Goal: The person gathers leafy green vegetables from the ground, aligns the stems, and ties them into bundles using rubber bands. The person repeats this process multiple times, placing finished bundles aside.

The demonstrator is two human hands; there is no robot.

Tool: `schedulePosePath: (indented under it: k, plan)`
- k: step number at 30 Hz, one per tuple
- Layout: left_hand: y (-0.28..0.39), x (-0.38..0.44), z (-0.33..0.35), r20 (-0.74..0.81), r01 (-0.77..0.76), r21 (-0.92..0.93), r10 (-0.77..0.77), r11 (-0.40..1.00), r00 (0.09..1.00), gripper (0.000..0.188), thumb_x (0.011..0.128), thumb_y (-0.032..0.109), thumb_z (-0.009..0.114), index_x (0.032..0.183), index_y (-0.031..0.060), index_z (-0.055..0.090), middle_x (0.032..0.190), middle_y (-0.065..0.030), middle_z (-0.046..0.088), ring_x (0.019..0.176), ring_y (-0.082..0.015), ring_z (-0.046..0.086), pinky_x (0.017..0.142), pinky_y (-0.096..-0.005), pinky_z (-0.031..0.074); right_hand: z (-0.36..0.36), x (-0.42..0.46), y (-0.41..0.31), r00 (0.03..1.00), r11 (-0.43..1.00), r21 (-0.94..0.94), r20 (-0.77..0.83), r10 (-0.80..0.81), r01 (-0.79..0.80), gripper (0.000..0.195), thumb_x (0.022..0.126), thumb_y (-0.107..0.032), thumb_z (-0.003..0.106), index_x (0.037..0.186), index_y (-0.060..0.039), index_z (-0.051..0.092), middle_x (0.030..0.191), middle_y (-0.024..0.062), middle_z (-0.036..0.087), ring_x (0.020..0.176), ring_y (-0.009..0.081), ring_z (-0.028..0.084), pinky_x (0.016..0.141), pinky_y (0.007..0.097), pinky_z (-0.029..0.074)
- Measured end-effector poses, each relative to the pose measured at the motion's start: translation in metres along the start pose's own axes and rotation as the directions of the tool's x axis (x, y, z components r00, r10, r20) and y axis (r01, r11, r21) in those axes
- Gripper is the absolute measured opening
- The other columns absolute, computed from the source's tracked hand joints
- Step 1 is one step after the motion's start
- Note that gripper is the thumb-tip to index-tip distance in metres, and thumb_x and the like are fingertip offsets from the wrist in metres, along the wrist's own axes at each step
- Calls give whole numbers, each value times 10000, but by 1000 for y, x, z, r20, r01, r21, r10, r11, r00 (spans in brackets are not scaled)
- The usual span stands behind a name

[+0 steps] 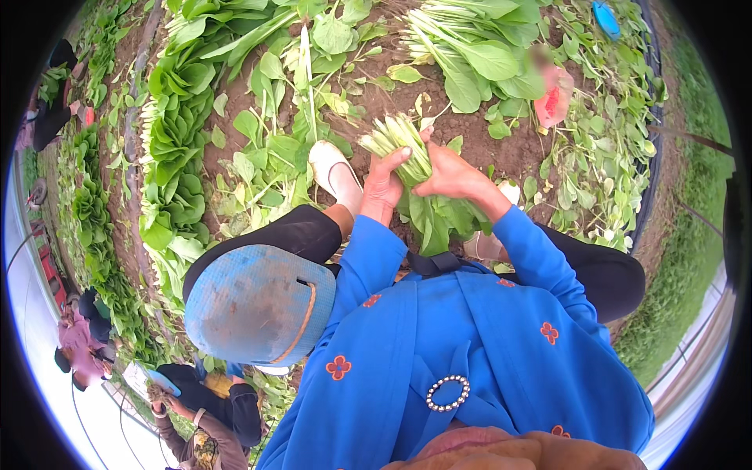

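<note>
A bunch of leafy greens (414, 158) is held between both hands, its pale cut stems pointing up and its leaves hanging down toward the lap. My left hand (385, 179) wraps the near-left side of the stems, thumb across them. On the right side, my right hand (449, 170) grips the same bunch just above the leaves. Loose leaves (282, 147) lie on the soil to the left. Beyond the hands, a large pile of greens (487, 50) rests with stems toward the left.
A row of stacked greens (182, 129) runs along the left. A blue foam pad (258, 305) is by the left knee. Farther right are a pink and red item (553, 97) and a blue object (606, 20). Several people (217, 411) are at the left and lower left.
</note>
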State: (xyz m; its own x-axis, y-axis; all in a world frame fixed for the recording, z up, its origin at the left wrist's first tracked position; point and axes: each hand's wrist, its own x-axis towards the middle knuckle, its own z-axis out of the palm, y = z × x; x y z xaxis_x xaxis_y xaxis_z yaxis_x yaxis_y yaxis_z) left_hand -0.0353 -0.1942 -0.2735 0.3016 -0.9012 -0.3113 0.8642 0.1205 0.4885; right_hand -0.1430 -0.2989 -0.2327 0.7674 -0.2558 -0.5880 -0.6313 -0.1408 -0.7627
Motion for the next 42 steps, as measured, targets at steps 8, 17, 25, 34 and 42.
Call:
schedulePosePath:
  k: [8,17,25,34,42]
  plan:
    - [13,7,-9,-124,-61,-169,40,984,991,666,727,65,643,1327,22,357,974,-141,589,991,-296,590,981,-439,455,-14,15,-9,999,999,-26,32,31,-30,1087,631,-476,821,1353,147,299,1315,295,471,1253,328,470,1059,354,368]
    - [14,24,-8,-110,-32,-232,6,972,994,653,706,122,662,1295,34,393,951,-136,584,932,-285,588,980,-449,432,-149,159,50,750,905,-417,-624,-218,-84,340,800,-342,689,1018,-81,673,926,165,661,845,307,642,732,412,508]
    - [18,42,-10,-207,-17,-223,-31,975,978,658,677,108,656,1283,21,414,948,-138,588,926,-279,594,975,-444,445,-148,231,63,627,873,-487,-690,-362,-32,312,834,-326,651,959,-40,655,871,189,642,844,324,627,727,400,501]
    - [15,60,-10,-176,57,-225,-98,973,979,666,678,102,654,1297,26,419,963,-157,605,926,-282,608,983,-429,450,-199,215,23,763,866,-381,-646,1,-324,384,849,-402,609,1096,-110,648,1043,170,659,1000,337,618,818,455,498]
    - [15,60,-7,-210,80,-152,-112,985,971,665,667,179,662,1269,59,407,936,-129,579,931,-286,574,1031,-450,376,-186,277,58,691,852,-493,-678,-251,-175,459,694,-325,773,1017,-32,633,985,211,625,921,391,608,758,467,507]
